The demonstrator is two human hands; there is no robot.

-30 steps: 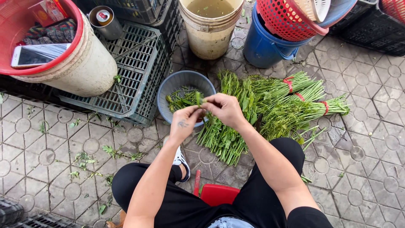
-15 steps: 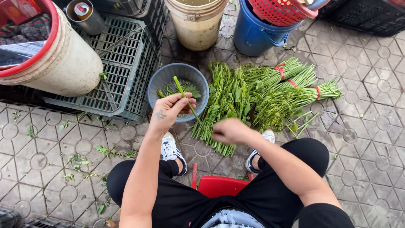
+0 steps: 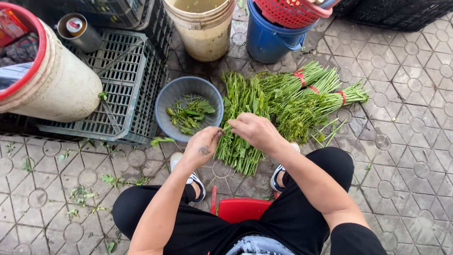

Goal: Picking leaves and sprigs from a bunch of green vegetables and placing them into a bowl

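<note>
Since half a second ago the left hand [image 3: 204,146] has come back from the round grey plastic basin [image 3: 166,101] to the right hand [image 3: 255,130], both pinched together on one thin green stem [image 3: 225,128] lying across between them, just right of the basin.

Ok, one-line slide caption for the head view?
Both hands, left hand and right hand, pinch a green stem beside the grey basin.
</note>
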